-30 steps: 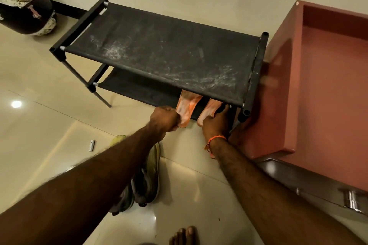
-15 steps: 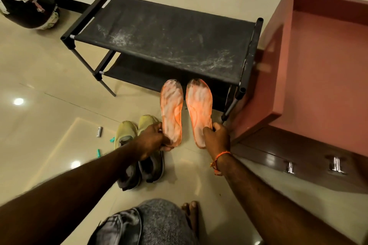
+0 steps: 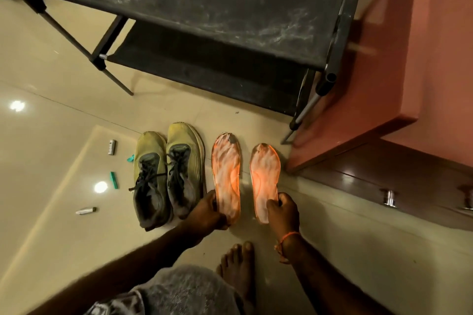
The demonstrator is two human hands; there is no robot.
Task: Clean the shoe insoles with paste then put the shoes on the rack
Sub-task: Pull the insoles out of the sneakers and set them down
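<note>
Orange insoles parallel, toes toward rack; left hand, right hand grip heels.

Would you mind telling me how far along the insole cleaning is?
Done: both insoles carry white paste streaks. In hand: the left hand and right hand each hold one at the heel. Left: the shoes sit on the floor; the rack holds nothing.

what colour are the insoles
Orange, streaked with whitish paste: both insoles, clearest in the head view.
</note>
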